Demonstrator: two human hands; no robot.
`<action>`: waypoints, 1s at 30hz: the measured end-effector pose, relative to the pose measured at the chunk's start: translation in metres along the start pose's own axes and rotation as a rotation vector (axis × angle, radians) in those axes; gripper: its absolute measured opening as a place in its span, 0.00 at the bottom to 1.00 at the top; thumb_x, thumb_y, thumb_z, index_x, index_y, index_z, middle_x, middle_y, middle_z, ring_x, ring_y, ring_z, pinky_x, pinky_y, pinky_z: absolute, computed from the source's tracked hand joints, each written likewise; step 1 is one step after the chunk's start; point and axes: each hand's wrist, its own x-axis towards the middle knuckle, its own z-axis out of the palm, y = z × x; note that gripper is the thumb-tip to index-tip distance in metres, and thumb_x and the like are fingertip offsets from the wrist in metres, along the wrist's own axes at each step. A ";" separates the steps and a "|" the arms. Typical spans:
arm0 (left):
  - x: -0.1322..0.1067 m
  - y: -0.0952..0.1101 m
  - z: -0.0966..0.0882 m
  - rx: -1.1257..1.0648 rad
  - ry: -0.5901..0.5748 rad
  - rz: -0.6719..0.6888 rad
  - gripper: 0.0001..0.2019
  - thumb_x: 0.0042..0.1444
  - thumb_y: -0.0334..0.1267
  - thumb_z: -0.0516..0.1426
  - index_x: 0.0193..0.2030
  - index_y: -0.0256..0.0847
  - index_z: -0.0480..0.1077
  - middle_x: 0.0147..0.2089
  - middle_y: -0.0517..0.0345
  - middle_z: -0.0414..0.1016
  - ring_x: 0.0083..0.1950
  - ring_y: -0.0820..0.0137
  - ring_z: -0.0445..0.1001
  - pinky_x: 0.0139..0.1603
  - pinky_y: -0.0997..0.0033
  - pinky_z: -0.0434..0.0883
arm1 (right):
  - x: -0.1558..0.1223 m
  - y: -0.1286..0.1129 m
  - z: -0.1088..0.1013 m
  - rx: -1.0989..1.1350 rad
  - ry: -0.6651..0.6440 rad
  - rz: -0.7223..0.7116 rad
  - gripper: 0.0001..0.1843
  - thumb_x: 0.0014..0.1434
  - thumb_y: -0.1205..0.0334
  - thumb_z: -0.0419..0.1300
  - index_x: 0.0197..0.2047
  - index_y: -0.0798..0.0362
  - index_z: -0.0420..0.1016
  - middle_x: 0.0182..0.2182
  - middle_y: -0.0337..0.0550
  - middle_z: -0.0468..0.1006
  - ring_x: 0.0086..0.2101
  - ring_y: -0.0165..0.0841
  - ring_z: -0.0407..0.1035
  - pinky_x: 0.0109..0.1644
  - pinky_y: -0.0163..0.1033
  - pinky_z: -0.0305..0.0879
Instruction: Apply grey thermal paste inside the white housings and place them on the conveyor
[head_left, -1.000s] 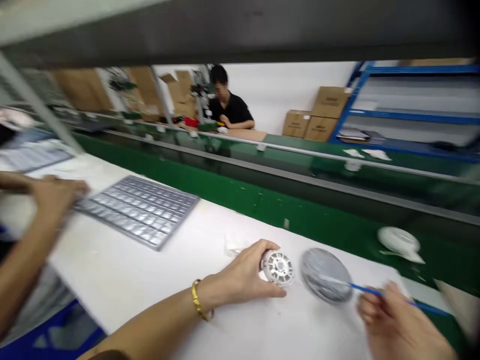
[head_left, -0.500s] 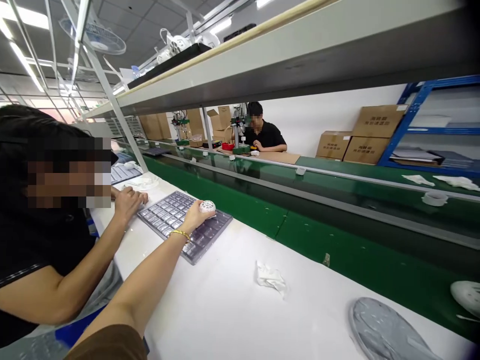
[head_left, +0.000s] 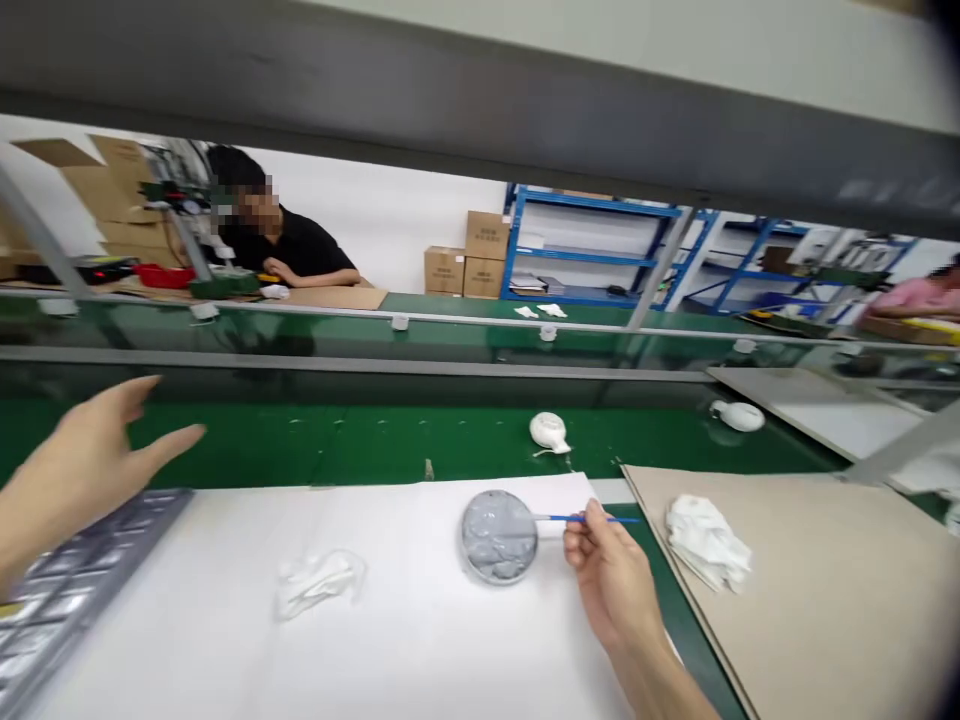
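Thin blue stick (head_left: 592,519) sits in the right hand (head_left: 615,580). The thumb and first finger pinch it near the middle, and the other fingers curl in under it. So this hand is grasping the stick, not letting go. The right arm comes up from the bottom of the view and leans toward 11 o'clock. The stick lies almost flat and points to 9 o'clock. Its pale tip reaches over the rim of a round dish of grey paste (head_left: 499,537), but I cannot tell if it touches the paste. The dish sits on a white table top (head_left: 187,620), just to the left of the right hand.

The left hand (head_left: 97,450) is far off at the left side of the view. It is open and holds nothing, with the fingers spread and pointing to 3 o'clock. It hangs in the air just above a metal tray with rows of little pockets (head_left: 75,570).

A crumpled white cloth (head_left: 319,583) lies on the table at 9 o'clock from the dish. At 3 o'clock, a tan cardboard sheet (head_left: 795,570) holds another white cloth (head_left: 705,540). Past the dish, at 12 o'clock, a small white round piece (head_left: 549,431) sits on a green belt (head_left: 375,445).
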 end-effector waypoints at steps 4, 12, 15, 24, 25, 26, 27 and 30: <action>-0.004 0.147 0.041 -0.241 -0.212 0.440 0.27 0.56 0.53 0.50 0.60 0.43 0.58 0.60 0.53 0.64 0.55 0.60 0.69 0.53 0.62 0.69 | 0.001 0.001 -0.003 -0.058 0.035 -0.097 0.21 0.45 0.47 0.68 0.30 0.56 0.67 0.22 0.41 0.73 0.21 0.29 0.64 0.21 0.33 0.58; -0.014 0.339 0.147 -0.125 -0.568 1.018 0.29 0.54 0.20 0.52 0.59 0.52 0.61 0.71 0.61 0.43 0.68 0.51 0.46 0.60 0.43 0.58 | -0.005 0.002 -0.007 -0.429 0.055 -0.429 0.18 0.55 0.48 0.60 0.33 0.56 0.69 0.23 0.42 0.75 0.19 0.29 0.65 0.25 0.36 0.61; -0.012 0.359 0.170 -0.077 -0.632 1.011 0.19 0.58 0.29 0.55 0.56 0.44 0.65 0.67 0.52 0.52 0.65 0.52 0.54 0.59 0.42 0.60 | -0.004 0.008 -0.009 -0.486 0.050 -0.487 0.17 0.56 0.49 0.59 0.33 0.56 0.70 0.23 0.43 0.75 0.20 0.29 0.65 0.26 0.36 0.61; 0.017 0.307 0.160 -0.249 -0.555 0.691 0.21 0.53 0.39 0.61 0.53 0.38 0.64 0.53 0.49 0.68 0.51 0.59 0.70 0.51 0.53 0.68 | 0.007 0.018 -0.015 -0.516 0.021 -0.540 0.17 0.56 0.49 0.59 0.34 0.57 0.71 0.25 0.46 0.76 0.19 0.30 0.66 0.25 0.37 0.62; 0.017 0.294 0.151 -0.298 -0.532 0.630 0.25 0.50 0.41 0.62 0.54 0.39 0.63 0.52 0.49 0.69 0.49 0.59 0.71 0.50 0.56 0.69 | 0.007 0.018 -0.015 -0.508 0.009 -0.548 0.16 0.56 0.50 0.59 0.35 0.57 0.72 0.27 0.46 0.77 0.20 0.31 0.67 0.25 0.37 0.63; 0.016 0.280 0.141 -0.352 -0.513 0.569 0.28 0.47 0.44 0.63 0.54 0.40 0.61 0.50 0.50 0.70 0.48 0.59 0.72 0.48 0.59 0.70 | 0.007 0.018 -0.015 -0.501 0.000 -0.555 0.16 0.57 0.51 0.59 0.35 0.57 0.72 0.28 0.47 0.77 0.21 0.31 0.68 0.26 0.38 0.63; 0.011 0.266 0.130 -0.404 -0.499 0.514 0.31 0.46 0.47 0.63 0.55 0.41 0.59 0.49 0.51 0.71 0.47 0.59 0.73 0.45 0.62 0.71 | 0.006 0.018 -0.015 -0.500 -0.008 -0.561 0.15 0.57 0.52 0.59 0.35 0.57 0.72 0.30 0.48 0.77 0.22 0.31 0.69 0.27 0.38 0.64; -0.019 0.222 0.095 -0.564 -0.499 0.385 0.30 0.48 0.54 0.59 0.54 0.42 0.57 0.46 0.53 0.73 0.43 0.64 0.75 0.38 0.70 0.73 | 0.006 0.019 -0.013 -0.519 -0.028 -0.573 0.13 0.59 0.54 0.57 0.37 0.57 0.72 0.32 0.47 0.77 0.24 0.31 0.69 0.30 0.39 0.66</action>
